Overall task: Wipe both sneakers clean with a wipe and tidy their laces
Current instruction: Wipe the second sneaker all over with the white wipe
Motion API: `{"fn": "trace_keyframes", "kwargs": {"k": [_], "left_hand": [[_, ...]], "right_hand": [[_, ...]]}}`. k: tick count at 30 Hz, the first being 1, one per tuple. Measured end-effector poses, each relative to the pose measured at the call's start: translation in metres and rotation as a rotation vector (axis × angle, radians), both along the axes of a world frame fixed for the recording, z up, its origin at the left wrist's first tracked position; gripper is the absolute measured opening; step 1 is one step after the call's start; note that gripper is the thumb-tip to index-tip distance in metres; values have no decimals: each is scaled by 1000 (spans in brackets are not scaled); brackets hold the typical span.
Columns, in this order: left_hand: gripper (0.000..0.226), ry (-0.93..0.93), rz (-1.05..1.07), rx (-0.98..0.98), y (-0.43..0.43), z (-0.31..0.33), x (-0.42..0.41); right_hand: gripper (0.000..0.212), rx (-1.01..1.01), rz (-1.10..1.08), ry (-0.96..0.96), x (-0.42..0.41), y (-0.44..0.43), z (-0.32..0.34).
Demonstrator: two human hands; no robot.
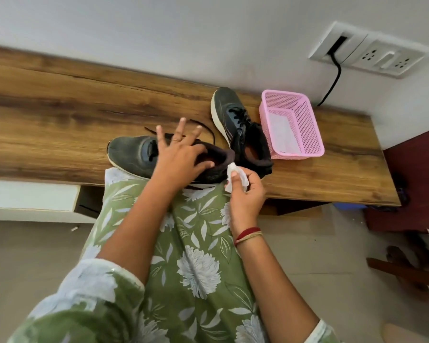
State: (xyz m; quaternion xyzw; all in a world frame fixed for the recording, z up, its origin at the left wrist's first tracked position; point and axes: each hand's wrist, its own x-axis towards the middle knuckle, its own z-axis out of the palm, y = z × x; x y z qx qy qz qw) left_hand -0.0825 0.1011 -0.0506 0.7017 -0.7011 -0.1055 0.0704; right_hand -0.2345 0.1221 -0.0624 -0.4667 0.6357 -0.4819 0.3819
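Two dark grey sneakers with pale soles and black laces lie on the wooden desk (60, 115). The near sneaker (131, 154) lies along the front edge, toe to the left, with loose laces trailing behind it. My left hand (181, 159) rests on its collar, fingers spread, thumb along the opening. My right hand (245, 191) pinches a crumpled white wipe (233, 173) right at this sneaker's heel. The second sneaker (229, 107) stands behind it, toe pointing away, its laces tied.
A pink mesh basket (307, 134) with a white sheet inside stands to the right of the second sneaker. On the wall sits a socket panel (372, 55) with a black cable hanging down. The desk's right end borders a dark red cabinet (416, 184).
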Motion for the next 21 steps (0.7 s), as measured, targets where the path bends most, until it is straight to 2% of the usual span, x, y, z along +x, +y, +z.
{"fn": "trace_keyframes", "kwargs": {"k": [4, 7, 13, 18, 21], "left_hand": [[42, 213, -11, 110, 1, -9, 28], [33, 308, 13, 105, -5, -16, 31], [30, 403, 74, 101, -22, -20, 39], [36, 424, 105, 148, -29, -30, 38], [39, 452, 119, 174, -35, -29, 39]], "right_hand": [[8, -29, 127, 125, -1, -2, -4], [13, -74, 144, 204, 4, -3, -4], [15, -175, 171, 375, 11, -6, 3], [16, -243, 342, 715, 28, -22, 5], [14, -268, 363, 809, 37, -23, 3]]}}
